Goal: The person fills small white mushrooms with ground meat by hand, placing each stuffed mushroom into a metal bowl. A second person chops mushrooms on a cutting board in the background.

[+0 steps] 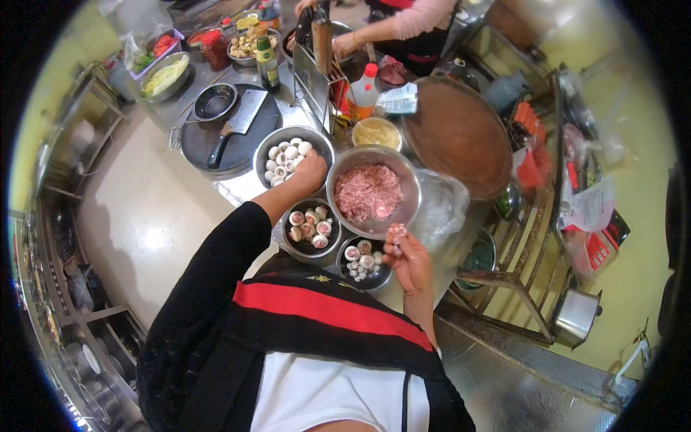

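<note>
My left hand (312, 171) reaches into a steel bowl (260, 141) of whole white mushrooms (280, 160). Its fingertips are hidden among them, so I cannot tell whether it grips one. In my right hand (410, 265) a clump of minced meat (397, 235) sits at the fingertips, by the near rim of a deep steel bowl (413, 186). More pink minced meat (368, 191) fills that bowl. Closer to me, two smaller dark bowls hold mushroom caps stuffed with meat (309, 225) on the left, and stuffed caps (366, 261) with pulled stems (357, 272) on the right.
A cleaver (237, 127) and a small black bowl (215, 101) lie on a dark round board (189, 143). Behind the bowls stand a knife rack (310, 89), a red-capped bottle (363, 94) and a yellowish bowl (376, 134). A plastic bag (444, 205) and large wooden board (459, 137) are right. Another person's hand (344, 46) works opposite.
</note>
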Available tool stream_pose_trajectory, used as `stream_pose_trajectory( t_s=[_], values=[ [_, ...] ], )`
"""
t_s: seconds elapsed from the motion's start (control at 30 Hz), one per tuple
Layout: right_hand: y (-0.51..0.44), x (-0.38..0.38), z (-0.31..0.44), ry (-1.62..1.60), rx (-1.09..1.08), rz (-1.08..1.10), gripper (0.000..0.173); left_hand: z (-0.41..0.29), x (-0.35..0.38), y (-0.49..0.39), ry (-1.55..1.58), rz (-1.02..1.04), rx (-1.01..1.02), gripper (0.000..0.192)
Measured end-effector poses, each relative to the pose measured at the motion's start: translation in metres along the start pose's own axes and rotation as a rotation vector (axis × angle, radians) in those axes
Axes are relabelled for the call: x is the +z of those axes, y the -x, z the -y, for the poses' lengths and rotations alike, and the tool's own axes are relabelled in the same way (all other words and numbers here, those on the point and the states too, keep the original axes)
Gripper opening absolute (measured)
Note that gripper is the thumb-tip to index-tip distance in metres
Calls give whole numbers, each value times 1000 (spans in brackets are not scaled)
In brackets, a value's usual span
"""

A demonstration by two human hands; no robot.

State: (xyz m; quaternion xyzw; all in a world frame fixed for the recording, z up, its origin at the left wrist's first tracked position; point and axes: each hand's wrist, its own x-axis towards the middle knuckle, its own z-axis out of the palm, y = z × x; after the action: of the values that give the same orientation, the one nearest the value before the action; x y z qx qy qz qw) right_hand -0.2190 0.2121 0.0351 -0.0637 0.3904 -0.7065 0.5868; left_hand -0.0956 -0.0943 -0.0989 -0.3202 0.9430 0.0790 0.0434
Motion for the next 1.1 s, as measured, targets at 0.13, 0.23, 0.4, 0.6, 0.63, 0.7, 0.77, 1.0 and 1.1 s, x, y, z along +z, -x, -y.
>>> stream_pose_trajectory(
  t_s=[0.13, 0.23, 0.4, 0.6, 0.63, 0.7, 0.77, 1.0, 1.1],
  values=[
    [-5, 2, -7, 83, -10, -36, 25, 7, 1, 15, 69, -98, -54, 14],
    [-9, 0, -11, 84, -15, 5, 24, 13, -20, 24, 300, -352, -156, 16],
    [-17, 6, -15, 105, -35, 44, 23, -50, -63, 72, 1480, -211, -277, 22],
    [-28, 21, -23, 589, -214, 10, 22, -127, -78, 117, 2077, 370, -354, 21],
    [-27, 21, -24, 652, -252, -21, 21, -127, -76, 118, 2131, 376, -382, 22],
    [-25, 20, -28, 778, -329, -84, 20, -127, -77, 121, 2236, 388, -439, 23],
    [-27, 9, -34, 952, -405, -151, 16, -131, -79, 126, 2176, 397, -358, 30],
    [-22, 11, -31, 799, -276, -114, 17, -133, -80, 130, 1867, 375, -173, 36],
    [-20, 3, -24, 216, -131, -33, 20, -128, -82, 127, 1934, 471, -120, 36]
  ],
)
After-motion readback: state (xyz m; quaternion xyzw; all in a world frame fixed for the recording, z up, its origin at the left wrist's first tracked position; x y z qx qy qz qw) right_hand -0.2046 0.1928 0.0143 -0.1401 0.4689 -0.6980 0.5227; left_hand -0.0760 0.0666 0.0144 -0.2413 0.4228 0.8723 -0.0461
